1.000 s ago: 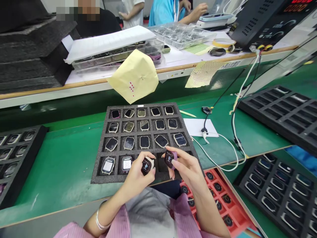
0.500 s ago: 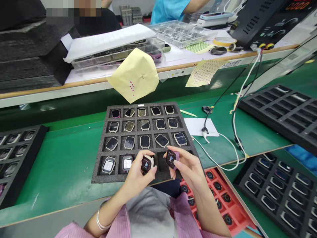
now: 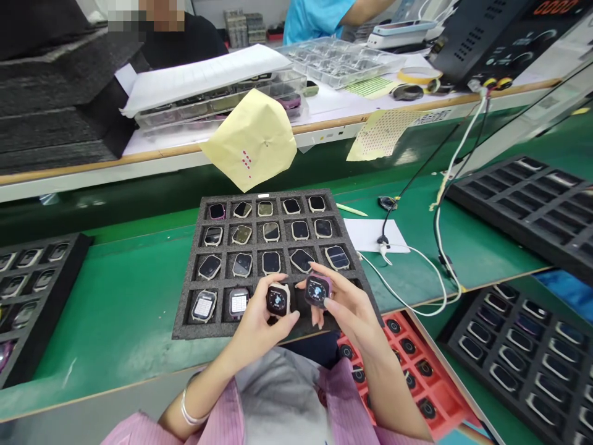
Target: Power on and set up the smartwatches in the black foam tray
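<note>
Two smartwatch bodies without straps are held side by side over the near edge of a dark foam tray [image 3: 189,247]. My left hand [image 3: 260,318] is closed round a light-framed smartwatch [image 3: 278,300], its lit screen turned up. Between the thumb and fingers of my right hand [image 3: 347,303] is a purple-framed smartwatch [image 3: 317,290], also lit with a small blue figure. Rows of watch bodies sit in the tray's compartments. Two in the front row, a left one [image 3: 204,306] and a right one [image 3: 239,303], show white screens. My hands hide part of the front row.
Other foam trays stand at the left [image 3: 46,315], right [image 3: 523,213] and lower right [image 3: 519,346]. A red tray [image 3: 445,402] of round dark parts lies below the bench edge. White cables [image 3: 417,312] cross the right side. A yellow sheet [image 3: 252,139] hangs from the shelf.
Both watches have turned so their screens face up more fully. The purple-framed one has shifted slightly left and up, closer to the other watch.
</note>
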Demonstrator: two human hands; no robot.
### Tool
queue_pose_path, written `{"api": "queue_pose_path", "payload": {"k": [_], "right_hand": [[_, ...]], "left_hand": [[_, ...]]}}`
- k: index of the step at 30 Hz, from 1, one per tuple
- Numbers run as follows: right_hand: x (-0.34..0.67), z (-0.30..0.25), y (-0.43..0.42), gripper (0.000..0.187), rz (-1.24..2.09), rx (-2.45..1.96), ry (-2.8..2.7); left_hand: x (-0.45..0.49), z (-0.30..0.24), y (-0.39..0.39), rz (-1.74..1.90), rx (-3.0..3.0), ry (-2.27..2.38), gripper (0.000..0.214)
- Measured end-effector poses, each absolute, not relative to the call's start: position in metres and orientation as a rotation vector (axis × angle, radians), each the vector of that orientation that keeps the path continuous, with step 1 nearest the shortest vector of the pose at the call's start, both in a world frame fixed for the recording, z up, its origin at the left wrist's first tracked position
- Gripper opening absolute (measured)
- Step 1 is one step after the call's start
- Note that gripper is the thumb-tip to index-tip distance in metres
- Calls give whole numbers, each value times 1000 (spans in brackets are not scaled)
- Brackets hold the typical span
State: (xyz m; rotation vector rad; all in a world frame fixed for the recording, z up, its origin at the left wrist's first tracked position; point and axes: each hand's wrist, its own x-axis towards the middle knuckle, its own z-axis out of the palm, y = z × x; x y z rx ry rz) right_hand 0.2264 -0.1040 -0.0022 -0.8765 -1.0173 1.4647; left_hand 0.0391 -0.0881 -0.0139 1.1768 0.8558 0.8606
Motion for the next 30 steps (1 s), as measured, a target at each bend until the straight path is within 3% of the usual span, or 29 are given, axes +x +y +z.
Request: {"api": "queue_pose_path", "payload": {"k": [6,15,30], "right_hand": [[225,-3,-103,36,1457,-920,-995],[223,-4,-106,49,1483,-966,-911],[222,-6,-106,42,1380,-1081,-1005]], "left_hand": [[36,-16,-84,883,1033,678,40],[34,-14,-84,865,995,682,41],[34,-12,-84,836,1031,729,39]]}}
